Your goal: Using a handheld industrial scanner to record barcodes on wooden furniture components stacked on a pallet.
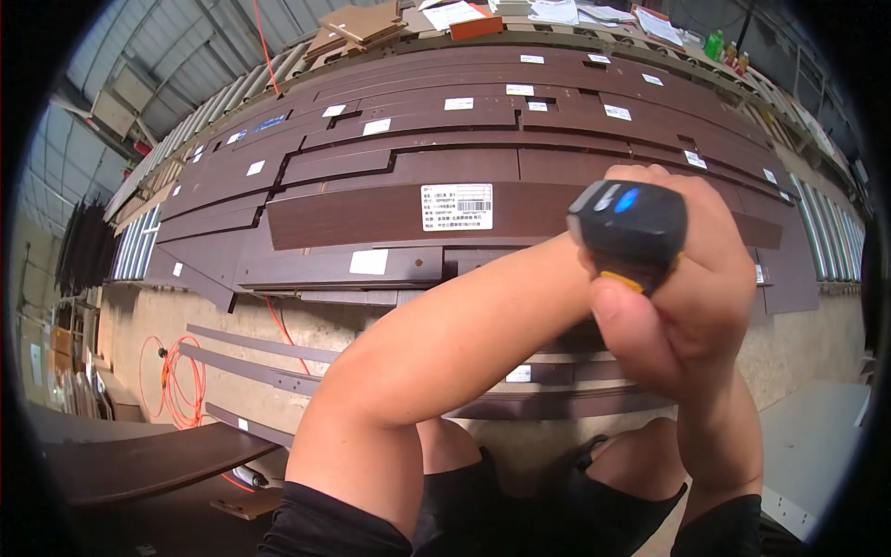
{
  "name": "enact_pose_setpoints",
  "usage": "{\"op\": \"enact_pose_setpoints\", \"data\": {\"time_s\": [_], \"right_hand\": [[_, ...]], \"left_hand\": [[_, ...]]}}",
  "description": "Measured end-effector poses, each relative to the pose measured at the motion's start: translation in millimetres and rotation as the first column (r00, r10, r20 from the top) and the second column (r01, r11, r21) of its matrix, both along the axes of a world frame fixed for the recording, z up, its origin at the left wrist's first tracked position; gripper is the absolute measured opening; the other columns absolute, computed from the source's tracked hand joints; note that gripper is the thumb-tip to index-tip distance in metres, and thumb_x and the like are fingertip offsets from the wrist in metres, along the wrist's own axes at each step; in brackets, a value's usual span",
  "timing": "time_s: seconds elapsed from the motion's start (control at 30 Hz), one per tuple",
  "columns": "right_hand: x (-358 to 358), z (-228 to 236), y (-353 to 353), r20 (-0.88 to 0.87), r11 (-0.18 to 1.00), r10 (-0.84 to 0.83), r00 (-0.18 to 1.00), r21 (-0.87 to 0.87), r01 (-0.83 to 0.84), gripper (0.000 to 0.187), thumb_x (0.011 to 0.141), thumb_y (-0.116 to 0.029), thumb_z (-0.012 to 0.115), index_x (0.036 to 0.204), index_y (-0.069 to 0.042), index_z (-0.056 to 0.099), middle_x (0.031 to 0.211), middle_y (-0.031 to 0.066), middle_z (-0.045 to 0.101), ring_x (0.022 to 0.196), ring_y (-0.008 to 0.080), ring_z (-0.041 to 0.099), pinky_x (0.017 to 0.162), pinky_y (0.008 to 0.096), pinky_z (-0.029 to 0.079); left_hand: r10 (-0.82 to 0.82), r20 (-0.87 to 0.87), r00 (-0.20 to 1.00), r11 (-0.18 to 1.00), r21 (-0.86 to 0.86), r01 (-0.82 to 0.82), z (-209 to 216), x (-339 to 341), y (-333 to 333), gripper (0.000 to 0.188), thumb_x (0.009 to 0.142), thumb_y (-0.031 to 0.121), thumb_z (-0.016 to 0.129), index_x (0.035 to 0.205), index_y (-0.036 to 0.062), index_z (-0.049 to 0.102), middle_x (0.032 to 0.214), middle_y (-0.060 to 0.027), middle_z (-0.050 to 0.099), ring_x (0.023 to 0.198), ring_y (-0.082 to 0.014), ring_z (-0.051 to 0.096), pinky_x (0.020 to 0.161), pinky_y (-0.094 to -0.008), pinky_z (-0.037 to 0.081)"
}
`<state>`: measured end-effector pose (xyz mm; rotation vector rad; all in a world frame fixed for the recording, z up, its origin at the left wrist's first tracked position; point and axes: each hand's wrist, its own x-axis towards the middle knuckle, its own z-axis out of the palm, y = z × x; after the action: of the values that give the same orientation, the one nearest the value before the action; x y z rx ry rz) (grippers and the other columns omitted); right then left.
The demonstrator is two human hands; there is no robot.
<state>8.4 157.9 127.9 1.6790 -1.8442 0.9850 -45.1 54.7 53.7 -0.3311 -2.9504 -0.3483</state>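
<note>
**Handheld scanner gripped over a spread of labelled dark panels**

The right hand [691,288] is closed around a small black handheld scanner [629,227], thumb pressed on its near face beside a yellow-orange trigger; a blue light glows on the scanner's top. The device is held up in front of the panels, right of centre in the view. The left forearm [445,357] crosses in from the lower left toward the scanner, but the left hand itself is hidden behind the scanner and the right hand, so its grip cannot be told.

Beyond the hands, dark brown wood-grain panels [371,167] lie flat in overlapping rows on a roller conveyor [139,246]. The nearest long panel bears a large white rectangular label [456,206] with black print and a barcode, just left of the scanner. A plain white square sticker [368,262] sits on the panel below it. Smaller white labels [458,103] dot the farther panels, one on each. At the far edge lie white paper sheets [455,13], stacked tan boards [357,23] and a green bottle [713,44]. An orange coiled cable [172,381] lies on the concrete floor at lower left.
</note>
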Motion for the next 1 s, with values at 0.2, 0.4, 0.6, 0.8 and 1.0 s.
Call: {"op": "enact_pose_setpoints", "data": {"time_s": [0.2,0.4,0.6,0.8,1.0], "right_hand": [[-35.3,-6.1,56.5,-0.043,0.928,-0.335,0.941,0.156,0.337,0.058,0.084,-0.047,0.073,0.120,-0.002,0.068,0.123,0.0158,0.065,0.111,0.0333,0.063,0.099,0.0390,0.047],[-67.5,-19.1,92.4,-0.159,0.855,-0.359,0.920,0.338,0.393,0.063,0.080,-0.024,0.080,0.136,-0.004,0.059,0.136,0.0135,0.062,0.127,0.0325,0.058,0.108,0.0415,0.042],[-0.6,-47.9,151.2,0.146,0.722,-0.514,0.845,0.606,0.334,0.047,0.075,-0.018,0.083,0.114,-0.006,0.061,0.116,0.0119,0.066,0.109,0.0284,0.064,0.097,0.0373,0.049],[12.9,-100.3,197.2,0.221,0.623,-0.519,0.826,0.759,0.189,0.056,0.067,-0.025,0.088,0.115,-0.008,0.064,0.117,0.0139,0.065,0.110,0.0375,0.060,0.099,0.0430,0.046],[-6.1,-264.5,251.7,0.392,0.688,-0.408,0.824,0.726,-0.005,0.054,0.063,-0.024,0.090,0.107,-0.005,0.064,0.105,0.0170,0.061,0.101,0.0419,0.057,0.088,0.0479,0.046]], "left_hand": [[0.041,0.204,0.978,0.999,-0.031,-0.036,56.6,23.7,-9.2,0.032,0.088,0.026,0.067,0.115,0.0098,0.069,0.112,-0.0153,0.071,0.105,-0.0298,0.071,0.085,-0.0398,0.058],[-0.079,-0.107,0.991,0.991,0.101,0.090,68.4,78.2,-77.6,0.055,0.070,0.016,0.078,0.121,0.0023,0.062,0.101,-0.0220,0.069,0.096,-0.0408,0.066,0.083,-0.0447,0.053],[-0.108,0.372,0.922,0.994,0.053,0.095,65.9,153.3,-67.3,0.078,0.059,0.016,0.081,0.131,0.0005,0.056,0.117,-0.0219,0.065,0.102,-0.0425,0.066,0.086,-0.0443,0.054],[-0.032,0.529,0.848,0.984,0.168,-0.067,-17.0,238.5,-132.6,0.070,0.051,0.018,0.079,0.116,0.0000,0.059,0.096,-0.0187,0.065,0.087,-0.0398,0.065,0.077,-0.0445,0.052],[-0.080,0.545,0.834,0.973,0.223,-0.053,-185.0,266.6,-155.8,0.058,0.064,0.025,0.085,0.114,0.0031,0.063,0.091,-0.0176,0.067,0.082,-0.0386,0.067,0.072,-0.0443,0.055]]}}
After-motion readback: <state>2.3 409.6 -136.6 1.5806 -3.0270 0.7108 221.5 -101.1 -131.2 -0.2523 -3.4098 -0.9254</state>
